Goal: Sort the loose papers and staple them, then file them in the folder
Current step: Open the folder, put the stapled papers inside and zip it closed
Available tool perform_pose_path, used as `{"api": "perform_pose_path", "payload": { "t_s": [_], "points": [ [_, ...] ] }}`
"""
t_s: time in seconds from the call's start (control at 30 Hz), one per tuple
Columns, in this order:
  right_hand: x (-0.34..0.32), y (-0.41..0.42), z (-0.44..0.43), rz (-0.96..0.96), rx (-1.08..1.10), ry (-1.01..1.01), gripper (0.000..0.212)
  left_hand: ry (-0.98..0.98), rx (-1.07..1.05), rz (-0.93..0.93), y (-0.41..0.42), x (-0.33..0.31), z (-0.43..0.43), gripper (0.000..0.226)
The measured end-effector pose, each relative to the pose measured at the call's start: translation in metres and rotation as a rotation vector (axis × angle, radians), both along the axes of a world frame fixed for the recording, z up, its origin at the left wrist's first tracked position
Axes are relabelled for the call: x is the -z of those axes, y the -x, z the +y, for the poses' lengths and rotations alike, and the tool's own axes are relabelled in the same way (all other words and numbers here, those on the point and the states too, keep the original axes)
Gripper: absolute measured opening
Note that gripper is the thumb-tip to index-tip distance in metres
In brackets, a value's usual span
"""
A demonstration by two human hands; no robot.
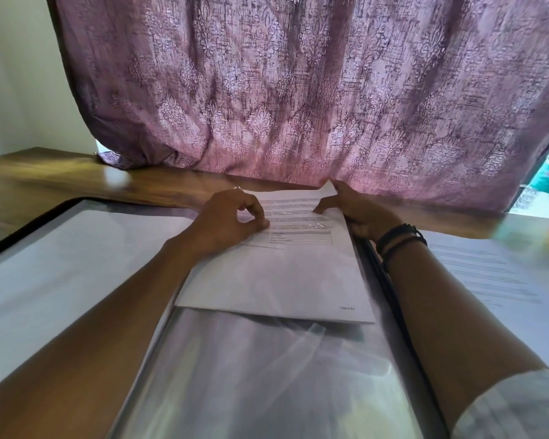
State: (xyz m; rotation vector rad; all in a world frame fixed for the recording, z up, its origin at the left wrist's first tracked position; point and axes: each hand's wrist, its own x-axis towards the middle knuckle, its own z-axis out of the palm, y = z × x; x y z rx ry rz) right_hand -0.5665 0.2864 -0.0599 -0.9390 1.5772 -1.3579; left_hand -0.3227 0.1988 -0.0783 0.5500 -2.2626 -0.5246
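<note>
a brown wooden table (45, 175) bears an open clear-sleeved folder (61, 264), spread under and left of the spot where the left hand (232, 223) and right hand (358, 213) pinch the paper (282, 280). right of that grip a printed sheet (488, 274) lies flat. beyond it, the curtain hem (121, 161) rests on the wood.

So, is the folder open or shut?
Open: the folder lies spread flat, clear sleeves exposed, papers resting on it.

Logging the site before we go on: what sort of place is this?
Likely a home desk by a window: a mauve patterned fabric curtain hangs behind a brown wooden tabletop, where a printed white sheet lies on an open clear-sleeved folder.
</note>
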Motion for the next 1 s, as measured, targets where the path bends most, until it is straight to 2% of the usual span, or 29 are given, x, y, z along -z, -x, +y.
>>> {"api": "perform_pose_path", "payload": {
  "t_s": [0.1, 0.23, 0.33, 0.43, 0.6, 0.7, 0.8, 0.93, 1.0],
  "points": [
    [0.002, 0.001, 0.000, 0.003, -0.014, 0.000, 0.021, -0.019, -0.004, 0.002, 0.000, 0.000, 0.000, 0.013],
    [0.005, 0.002, -0.002, -0.040, 0.060, -0.006, 0.004, -0.026, -0.008, -0.018, 0.001, -0.001, 0.001, 0.013],
    [0.002, 0.001, -0.001, -0.044, 0.023, 0.002, 0.016, -0.026, -0.009, -0.014, 0.000, -0.001, 0.001, 0.013],
    [-0.001, -0.001, 0.005, 0.001, -0.081, -0.105, 0.027, -0.032, -0.034, -0.012, 0.000, -0.002, 0.002, 0.013],
    [-0.011, -0.002, 0.010, 0.015, -0.240, -0.111, 0.027, -0.030, -0.054, -0.020, 0.002, -0.008, 0.000, 0.014],
    [-0.009, -0.007, 0.013, 0.036, -0.207, -0.098, 0.016, -0.021, -0.045, -0.025, 0.001, -0.008, 0.004, 0.013],
    [-0.006, -0.004, 0.011, -0.043, -0.168, -0.043, 0.038, -0.014, -0.049, -0.014, 0.001, -0.006, 0.007, 0.010],
    [-0.014, -0.012, 0.010, -0.035, -0.217, -0.073, 0.024, -0.019, -0.060, 0.006, 0.002, -0.006, 0.004, 0.009],
    [-0.018, -0.016, 0.012, 0.021, -0.259, -0.118, 0.036, -0.024, -0.063, 0.012, 0.002, -0.003, 0.004, 0.010]
  ]
}}
